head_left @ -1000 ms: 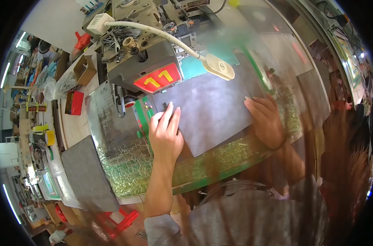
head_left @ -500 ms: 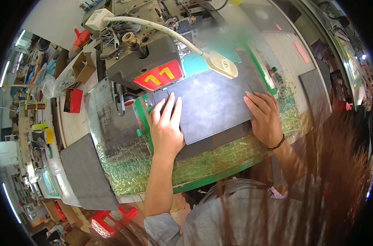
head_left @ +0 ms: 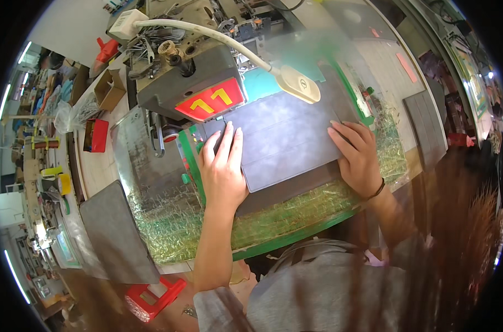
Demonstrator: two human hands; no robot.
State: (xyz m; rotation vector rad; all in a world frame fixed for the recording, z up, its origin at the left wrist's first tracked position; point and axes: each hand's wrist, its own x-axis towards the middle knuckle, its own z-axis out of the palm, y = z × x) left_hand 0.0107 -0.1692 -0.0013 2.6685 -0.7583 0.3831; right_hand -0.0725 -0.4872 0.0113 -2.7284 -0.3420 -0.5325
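Rests spread left hand (head_left: 224, 176) and right hand (head_left: 359, 161) at opposite edges of the grey panel (head_left: 284, 141), mid-frame. Lies between, equally near both; cannot tell its long axis.

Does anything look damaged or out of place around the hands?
Only the greenish film nearest the person: it is heavily crinkled, while the grey panel between the left hand and right hand lies flat. Possibly just wear. No spill shows, though glare hides some panel detail.
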